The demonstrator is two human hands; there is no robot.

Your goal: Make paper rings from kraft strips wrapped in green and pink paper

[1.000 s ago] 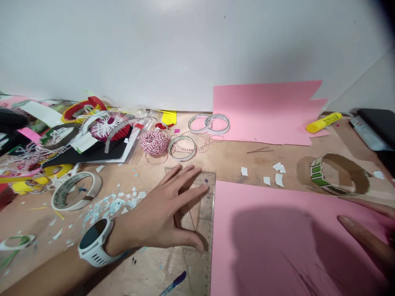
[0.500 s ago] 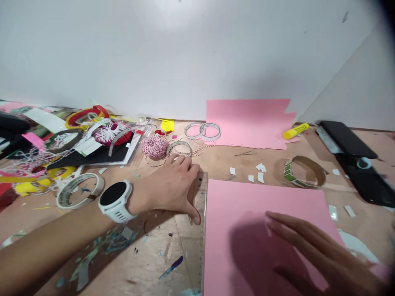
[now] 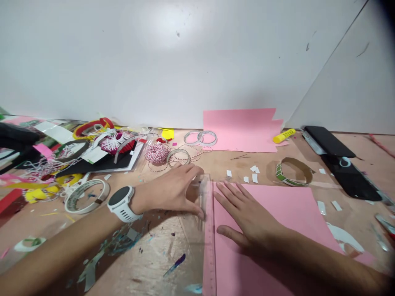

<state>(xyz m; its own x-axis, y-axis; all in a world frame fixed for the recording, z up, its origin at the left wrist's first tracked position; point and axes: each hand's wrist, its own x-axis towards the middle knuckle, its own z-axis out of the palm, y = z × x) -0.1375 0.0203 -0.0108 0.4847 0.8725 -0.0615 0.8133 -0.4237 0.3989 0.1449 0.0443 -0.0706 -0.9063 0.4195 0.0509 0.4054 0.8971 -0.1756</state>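
Note:
My left hand (image 3: pixel 168 193) curls over the top end of a clear plastic ruler (image 3: pixel 209 250), its fingertips pressing on the plastic. The ruler lies along the left edge of a pink paper sheet (image 3: pixel 296 203). My right hand (image 3: pixel 249 218) rests flat on that sheet with its fingers spread, close to the ruler, and holds nothing. A white sports watch (image 3: pixel 121 203) sits on my left wrist. My right forearm hides the sheet's lower part.
Behind my hands lie a red-and-white twine ball (image 3: pixel 157 153), tape rings (image 3: pixel 200 138), a second pink sheet (image 3: pixel 239 130), a yellow glue stick (image 3: pixel 283 136) and white paper scraps (image 3: pixel 251 174). A craft-scrap heap (image 3: pixel 70 160) fills the left, and a black phone-like object (image 3: pixel 347 181) lies right.
My right hand has moved up and left onto the pink sheet, next to the ruler. My left hand has shifted right to the ruler's top end. The view has tilted and moved.

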